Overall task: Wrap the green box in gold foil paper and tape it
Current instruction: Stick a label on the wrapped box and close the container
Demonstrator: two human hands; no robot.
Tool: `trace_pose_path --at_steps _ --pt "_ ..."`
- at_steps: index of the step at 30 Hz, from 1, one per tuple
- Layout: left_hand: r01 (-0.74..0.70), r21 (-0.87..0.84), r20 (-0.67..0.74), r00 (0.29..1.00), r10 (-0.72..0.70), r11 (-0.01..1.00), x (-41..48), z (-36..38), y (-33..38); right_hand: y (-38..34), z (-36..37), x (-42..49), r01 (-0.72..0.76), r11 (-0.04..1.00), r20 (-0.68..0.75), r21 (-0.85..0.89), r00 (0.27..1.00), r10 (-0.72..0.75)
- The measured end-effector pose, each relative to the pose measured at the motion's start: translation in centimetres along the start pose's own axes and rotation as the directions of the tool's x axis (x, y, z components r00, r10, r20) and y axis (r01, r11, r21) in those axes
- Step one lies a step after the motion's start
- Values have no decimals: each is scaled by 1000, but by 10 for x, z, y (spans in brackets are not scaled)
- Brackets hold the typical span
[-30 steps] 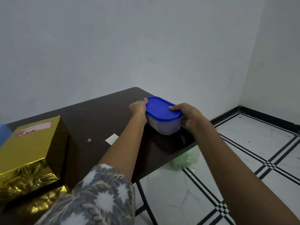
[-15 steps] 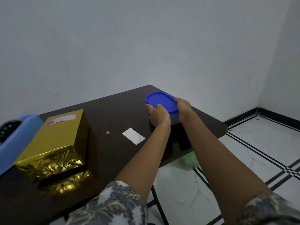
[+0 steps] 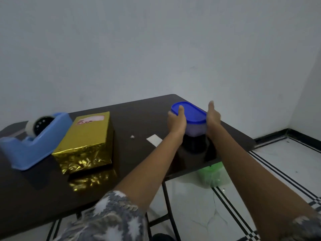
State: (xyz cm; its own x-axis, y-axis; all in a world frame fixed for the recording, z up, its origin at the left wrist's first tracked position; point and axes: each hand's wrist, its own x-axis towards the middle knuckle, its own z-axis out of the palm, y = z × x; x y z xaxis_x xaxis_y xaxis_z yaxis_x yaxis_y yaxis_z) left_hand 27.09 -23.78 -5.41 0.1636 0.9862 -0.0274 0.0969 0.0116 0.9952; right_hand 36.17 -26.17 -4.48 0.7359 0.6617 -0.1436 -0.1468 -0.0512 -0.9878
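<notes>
The gold-wrapped box (image 3: 85,136) is sat on the desk (image 3: 139,117) beside the tape dispenser (image 3: 33,141), so the wrapping looks done tbh. The blue-lidded container (image 3: 192,119) is gripped by the left hand (image 3: 177,121) and pressed by the right hand (image 3: 212,118), whose fingers are hidden. Next up, it probably just needs setting aside.

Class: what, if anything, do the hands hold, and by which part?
The blue-lidded container, by its opposite sides: left hand with thumb on the lid's rim, right hand against the other side, thumb raised.
</notes>
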Motion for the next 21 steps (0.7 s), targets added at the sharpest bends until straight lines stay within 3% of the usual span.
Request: trace_pose_path --at_steps 3,6,8,10,12,13,15,16,18,19,21 --pt "-244 10 -13 970 245 970 -20 -69 32 -12 14 -31 330 939 -137 -96 930 -341" --pt "-482 168 -230 829 510 860 -40 -182 58 -25 59 -77 496 867 -7 49 868 -496" --pt "-454 351 -413 710 571 819 -50 -267 58 -31 101 -117 535 833 107 140 828 -550" --pt "-262 441 -563 664 492 858 -55 -339 39 -30 146 -165 531 813 276 240 765 -582" --pt "-56 366 -623 727 289 929 -52 -380 12 -19 190 -206 408 859 519 310 684 -512" --pt "24 330 -630 750 201 943 -51 -402 -3 -11 218 -231 271 908 657 320 627 -419" --pt "103 310 -590 801 106 945 -45 -420 -26 8 262 -265 17 981 849 192 499 -175" --pt "106 311 -543 835 85 944 -38 -427 -35 18 281 -278 -43 993 878 107 473 -74" --pt "98 336 -470 879 77 937 -28 -440 -45 40 315 -288 -77 997 845 -6 533 47" --pt "91 351 -469 879 91 932 -26 -437 -48 51 324 -281 -73 997 801 -28 595 66" --pt "97 312 -517 852 83 945 -23 -441 -55 68 339 -275 -74 995 763 -67 639 99"
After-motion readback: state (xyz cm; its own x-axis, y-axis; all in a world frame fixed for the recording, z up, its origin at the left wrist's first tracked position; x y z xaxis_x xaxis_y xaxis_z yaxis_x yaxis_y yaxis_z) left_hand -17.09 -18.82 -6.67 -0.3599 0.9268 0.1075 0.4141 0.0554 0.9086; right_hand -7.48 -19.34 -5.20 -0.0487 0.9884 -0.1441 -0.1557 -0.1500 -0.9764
